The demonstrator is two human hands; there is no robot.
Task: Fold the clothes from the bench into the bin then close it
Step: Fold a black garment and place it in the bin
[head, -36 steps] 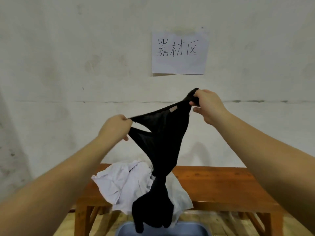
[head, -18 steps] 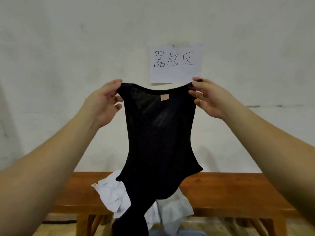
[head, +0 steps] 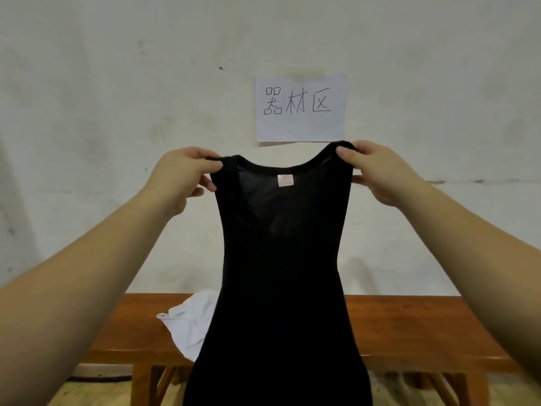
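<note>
Two garments in view: one black sleeveless top [head: 281, 282] and one white garment [head: 191, 323]. Two hands raised, one wooden table [head: 409, 326], one sheet of paper [head: 301, 108] on the wall [head: 117, 83].

Black sleeveless top held up in the air in front of the wall, spread flat between both hands, hanging straight down past the table's front edge and out of the bottom of the view. Left hand [head: 178, 178] pinching the left shoulder strap, thumb on the near side and fingers curled behind: grip narrow, closed on the fabric. Right hand [head: 377, 171] pinching the right shoulder strap the same way, thumb on top of the strap, grip narrow and closed on the fabric. Right strap held slightly higher than the left. Scooped neckline sagging between the two grips.

No bin or other container visible here. White garment lying crumpled on the table top, left of centre, partly hidden behind the black top, one edge draped over the table's front.

Small pale pink label [head: 284, 180] sewn just under the neckline at the back; any print on it too small to read. Sheet of paper fixed to the wall just above the right hand, handwritten in dark marker with three Chinese characters: 器材区.

Table legs and braces showing below the top, wooden floor beneath.
</note>
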